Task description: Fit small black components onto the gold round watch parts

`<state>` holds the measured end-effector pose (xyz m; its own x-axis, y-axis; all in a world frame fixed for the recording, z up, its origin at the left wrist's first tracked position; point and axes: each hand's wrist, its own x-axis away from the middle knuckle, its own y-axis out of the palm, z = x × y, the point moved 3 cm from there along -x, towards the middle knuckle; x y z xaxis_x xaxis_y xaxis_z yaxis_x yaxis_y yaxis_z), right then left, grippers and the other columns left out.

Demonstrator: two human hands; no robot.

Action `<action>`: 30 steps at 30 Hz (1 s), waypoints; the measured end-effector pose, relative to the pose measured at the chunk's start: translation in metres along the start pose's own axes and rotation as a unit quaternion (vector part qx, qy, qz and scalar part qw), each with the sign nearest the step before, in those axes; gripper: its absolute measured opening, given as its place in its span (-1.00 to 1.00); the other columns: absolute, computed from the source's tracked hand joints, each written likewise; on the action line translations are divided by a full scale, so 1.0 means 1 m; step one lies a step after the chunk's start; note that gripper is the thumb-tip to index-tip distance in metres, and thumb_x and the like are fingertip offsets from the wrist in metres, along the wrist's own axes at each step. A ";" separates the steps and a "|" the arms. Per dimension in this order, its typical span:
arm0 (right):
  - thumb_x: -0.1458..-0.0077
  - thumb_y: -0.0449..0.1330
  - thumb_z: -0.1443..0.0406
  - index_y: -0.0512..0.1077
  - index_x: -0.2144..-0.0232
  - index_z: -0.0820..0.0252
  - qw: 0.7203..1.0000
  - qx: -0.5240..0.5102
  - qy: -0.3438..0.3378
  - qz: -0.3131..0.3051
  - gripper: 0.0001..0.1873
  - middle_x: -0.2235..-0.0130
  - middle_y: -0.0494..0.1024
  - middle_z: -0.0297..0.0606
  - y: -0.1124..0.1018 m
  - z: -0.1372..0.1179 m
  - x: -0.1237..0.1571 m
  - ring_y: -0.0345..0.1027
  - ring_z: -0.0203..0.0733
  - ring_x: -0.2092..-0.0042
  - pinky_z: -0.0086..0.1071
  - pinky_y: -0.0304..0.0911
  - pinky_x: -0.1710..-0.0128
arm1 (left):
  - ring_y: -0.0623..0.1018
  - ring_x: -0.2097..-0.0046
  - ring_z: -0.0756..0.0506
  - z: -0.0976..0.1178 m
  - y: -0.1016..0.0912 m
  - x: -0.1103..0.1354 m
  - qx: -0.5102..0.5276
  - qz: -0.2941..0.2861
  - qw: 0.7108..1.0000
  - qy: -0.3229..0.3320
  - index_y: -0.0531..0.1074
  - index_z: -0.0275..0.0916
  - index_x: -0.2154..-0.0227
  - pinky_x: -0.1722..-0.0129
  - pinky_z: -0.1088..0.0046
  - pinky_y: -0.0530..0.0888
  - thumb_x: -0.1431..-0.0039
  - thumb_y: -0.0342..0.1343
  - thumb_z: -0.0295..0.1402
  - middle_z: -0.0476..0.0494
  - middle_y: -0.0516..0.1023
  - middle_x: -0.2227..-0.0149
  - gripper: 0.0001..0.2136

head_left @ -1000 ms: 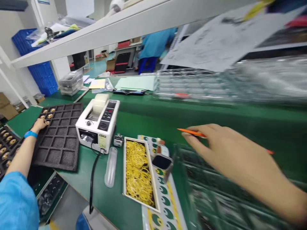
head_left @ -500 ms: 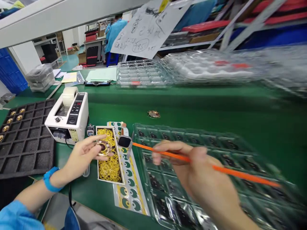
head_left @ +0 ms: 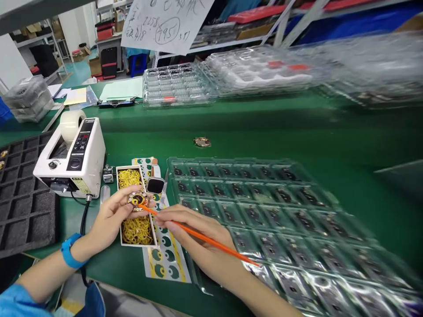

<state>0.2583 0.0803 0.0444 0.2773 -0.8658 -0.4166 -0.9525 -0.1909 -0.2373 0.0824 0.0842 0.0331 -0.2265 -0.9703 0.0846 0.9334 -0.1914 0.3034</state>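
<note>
A long table point(head_left: 333, 132) with a green mat top runs across the view, and the far side carries stacks of clear blister trays point(head_left: 176, 83) beneath a handwritten paper note point(head_left: 167, 22). Nearer the front edge, a large clear blister tray point(head_left: 274, 215) with dark parts in its pockets fills the right side of the table. A black foam tray point(head_left: 26, 207) sits at the left edge, beside a white tape dispenser point(head_left: 71, 154) with a roll of clear tape point(head_left: 72, 123) on top.

Between the dispenser and the clear tray lies a printed sticker strip point(head_left: 167, 259) in green and yellow, partly under a shallow box of yellow rubber bands point(head_left: 135, 231). A small dark-screened device point(head_left: 155, 185) sits just beside the box, and a lone gold part point(head_left: 202, 141) lies apart on the mat.

The left hand point(head_left: 109, 220), with a blue wristband point(head_left: 69, 251), pinches a round gold part point(head_left: 138, 200) in its fingers point(head_left: 124, 196), directly above the box. The right hand point(head_left: 194, 233) grips a thin orange stick point(head_left: 224, 248) in a narrow pen hold. The stick's long axis slants up and left from the hand, its tip reaching the round part's face from the right, so the right hand lies nearer the clear tray.
</note>
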 end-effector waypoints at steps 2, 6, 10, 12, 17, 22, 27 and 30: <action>-0.17 0.13 0.37 0.53 0.33 0.07 1.000 -0.008 -0.013 -0.006 -0.83 0.34 0.61 -0.27 -0.001 -0.001 0.001 0.51 -0.21 0.33 -0.38 0.45 0.34 | 0.58 0.11 -0.08 0.001 0.000 0.001 -0.003 -0.022 1.000 -0.005 0.49 -0.05 0.02 0.01 0.28 0.55 -0.23 0.09 -0.39 -0.05 0.57 0.14 -0.72; -0.17 0.13 0.43 0.53 0.29 0.06 1.000 -0.010 -0.028 -0.003 -0.79 0.33 0.62 -0.30 -0.003 -0.002 0.001 0.52 -0.25 0.31 -0.42 0.46 0.32 | 0.56 0.02 -0.11 0.003 0.001 0.002 -0.002 -0.055 0.998 -0.002 0.47 -0.01 -0.01 -0.01 0.31 0.53 -0.27 0.05 -0.39 -0.06 0.57 0.06 -0.71; -0.17 0.10 0.51 0.48 0.11 0.09 0.986 0.056 -0.143 -0.069 -0.67 0.22 0.61 -0.21 -0.002 -0.003 0.003 0.51 -0.22 0.21 -0.39 0.47 0.26 | 0.58 0.05 -0.13 0.003 0.000 0.001 -0.004 -0.036 0.999 -0.023 0.46 -0.06 -0.03 0.03 0.32 0.54 -0.26 0.05 -0.39 -0.10 0.59 0.10 -0.70; -0.17 0.08 0.53 0.42 0.01 0.14 0.962 0.121 -0.224 -0.101 -0.61 0.18 0.60 -0.15 0.000 -0.004 0.006 0.50 -0.17 0.16 -0.32 0.48 0.19 | 0.60 0.09 -0.12 0.003 -0.001 0.000 -0.008 -0.019 0.999 -0.035 0.47 -0.07 -0.01 0.06 0.36 0.55 -0.23 0.07 -0.40 -0.09 0.60 0.15 -0.70; -0.17 0.09 0.54 0.37 -0.05 0.16 0.945 0.184 -0.261 -0.066 -0.58 0.22 0.61 -0.14 0.000 -0.006 0.008 0.52 -0.16 0.20 -0.30 0.51 0.22 | 0.59 0.12 -0.11 -0.001 0.001 -0.001 0.007 0.001 0.999 -0.051 0.48 -0.10 0.00 0.08 0.36 0.55 -0.19 0.11 -0.40 -0.07 0.59 0.21 -0.69; -0.18 0.12 0.54 0.42 0.04 0.15 0.966 0.169 -0.193 0.043 -0.65 0.25 0.60 -0.18 0.001 -0.011 0.006 0.53 -0.22 0.24 -0.36 0.51 0.26 | 0.56 0.08 -0.11 -0.003 0.011 0.001 0.035 -0.023 0.998 -0.050 0.48 -0.11 0.01 -0.01 0.30 0.52 -0.16 0.19 -0.35 -0.07 0.58 0.20 -0.69; -0.16 0.12 0.56 0.46 0.15 0.24 0.972 0.145 -0.156 0.101 -0.74 0.31 0.60 -0.18 0.007 -0.004 0.007 0.51 -0.28 0.30 -0.41 0.49 0.29 | 0.56 0.15 -0.05 -0.007 0.014 0.002 0.029 -0.009 0.998 -0.050 0.46 -0.11 -0.01 -0.02 0.31 0.52 -0.14 0.21 -0.35 -0.02 0.56 0.28 -0.65; -0.16 0.11 0.57 0.44 0.14 0.36 0.950 0.204 -0.226 0.069 -0.76 0.27 0.59 -0.07 0.013 -0.001 0.010 0.51 -0.20 0.23 -0.34 0.50 0.23 | 0.56 0.14 -0.05 -0.009 0.012 0.001 0.014 0.020 0.998 -0.053 0.48 -0.11 0.02 0.03 0.35 0.54 -0.13 0.18 -0.42 -0.02 0.55 0.21 -0.67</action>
<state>0.2482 0.0688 0.0383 0.2675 -0.5656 -0.7801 -0.8807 0.1849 -0.4360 0.0958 0.0792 0.0278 -0.2184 -0.9560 0.1960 0.9345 -0.1471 0.3240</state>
